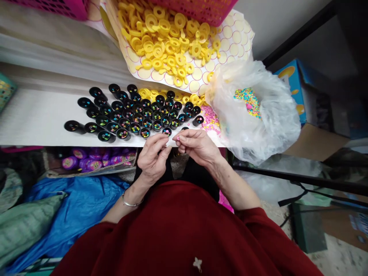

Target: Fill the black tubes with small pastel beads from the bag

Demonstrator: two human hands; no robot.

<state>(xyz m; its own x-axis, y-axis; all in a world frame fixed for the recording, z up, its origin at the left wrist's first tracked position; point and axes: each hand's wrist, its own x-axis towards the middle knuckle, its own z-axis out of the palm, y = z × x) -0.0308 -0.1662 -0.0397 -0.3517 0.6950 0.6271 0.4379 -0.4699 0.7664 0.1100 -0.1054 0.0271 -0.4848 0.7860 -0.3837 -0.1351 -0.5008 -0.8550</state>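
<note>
My left hand is at the table's front edge, its fingers closed at a small black cup that has pink and coloured beads in it. The fingers hide most of that cup's side. Just right of it, my right hand pinches a small pink piece between thumb and fingertips. Another black cup is partly hidden behind the right hand. Beyond both hands stand several rows of upright black cups with coloured beads inside.
Loose pink beads lie right of the cups, beside a clear plastic bag holding multicoloured beads. Yellow ring-shaped parts are heaped at the back near a pink basket. Below the white table, a box holds purple packets.
</note>
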